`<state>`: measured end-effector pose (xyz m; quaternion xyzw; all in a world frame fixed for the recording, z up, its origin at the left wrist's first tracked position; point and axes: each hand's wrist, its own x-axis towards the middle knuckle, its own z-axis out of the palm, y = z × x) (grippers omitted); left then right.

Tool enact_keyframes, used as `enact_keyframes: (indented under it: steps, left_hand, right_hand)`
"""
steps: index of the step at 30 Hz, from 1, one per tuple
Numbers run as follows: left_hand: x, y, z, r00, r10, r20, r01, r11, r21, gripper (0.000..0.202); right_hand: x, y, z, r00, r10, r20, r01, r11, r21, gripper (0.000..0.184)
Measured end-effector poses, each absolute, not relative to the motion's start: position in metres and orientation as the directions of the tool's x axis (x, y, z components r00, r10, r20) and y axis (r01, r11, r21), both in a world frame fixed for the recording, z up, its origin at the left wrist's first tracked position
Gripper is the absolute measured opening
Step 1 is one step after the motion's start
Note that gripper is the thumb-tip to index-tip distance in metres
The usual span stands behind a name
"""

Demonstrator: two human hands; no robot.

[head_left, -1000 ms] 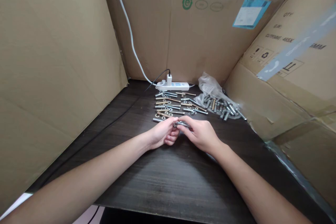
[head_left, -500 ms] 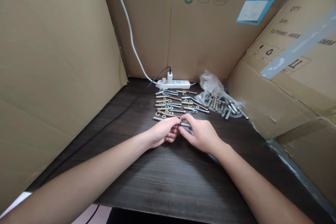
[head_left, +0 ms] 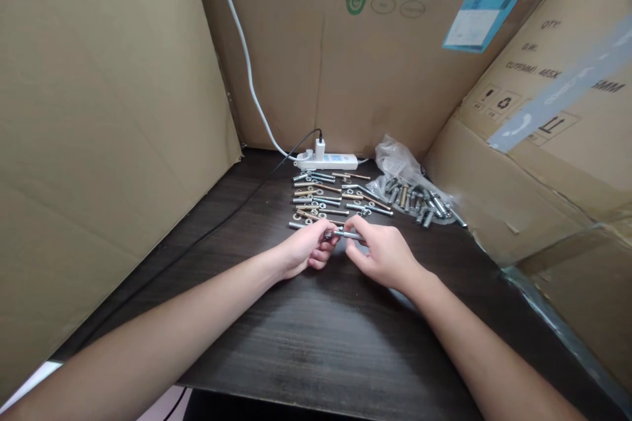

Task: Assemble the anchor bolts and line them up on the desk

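Observation:
Between my two hands lies a silver expansion bolt (head_left: 351,235), roughly level, over the near side of the laid-out hardware. My left hand (head_left: 310,250) is closed, thumb and fingers pinching the bolt's left end, which they partly hide. The fingers of my right hand (head_left: 382,251) are bent round its right part, thumb below and forefinger above. Just beyond the hands, rows of bolts, metal sleeves (head_left: 303,202), washers (head_left: 322,215) and nuts lie on the dark table (head_left: 316,342). Another silver rod-like piece (head_left: 296,225) rests just left of my left hand.
A clear plastic bag (head_left: 395,161) with several bolts (head_left: 419,200) spilling from it lies at the right. Behind the rows is a white power strip (head_left: 336,162) with a plugged-in charger. A black cable (head_left: 217,230) crosses the left side. Cardboard walls (head_left: 276,46) stand on three sides.
My right hand's thumb and forefinger have shifted slightly right, away from my left fingertips, so more of the bolt's middle shows. The left hand has barely moved.

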<state>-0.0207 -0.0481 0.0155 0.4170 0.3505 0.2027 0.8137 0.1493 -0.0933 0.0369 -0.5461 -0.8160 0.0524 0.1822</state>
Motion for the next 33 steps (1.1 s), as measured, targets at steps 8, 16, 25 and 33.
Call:
enact_keyframes:
  steps: [8,16,25,33]
  left_hand:
    - [-0.022,-0.047,0.010,0.693,0.647,-0.317,-0.116,0.534,0.837,0.027]
    - [-0.018,-0.052,0.010,0.735,0.653,-0.182,-0.022,0.292,0.956,0.025]
    - [-0.024,-0.049,0.026,0.610,0.792,0.023,0.209,-0.188,0.960,0.030]
    - [-0.010,-0.019,0.031,0.541,0.821,0.182,0.586,-0.523,0.619,0.022]
  right_hand:
    - [0.149,-0.093,0.035,-0.460,0.866,0.197,0.789,0.500,-0.356,0.024]
    - [0.148,-0.094,0.035,-0.391,0.913,0.113,0.857,0.406,-0.317,0.020]
    - [0.165,-0.092,0.049,-0.270,0.944,0.187,0.893,0.319,-0.317,0.022]
    - [0.237,-0.062,0.028,-0.078,0.989,0.126,0.909,0.123,-0.399,0.018]
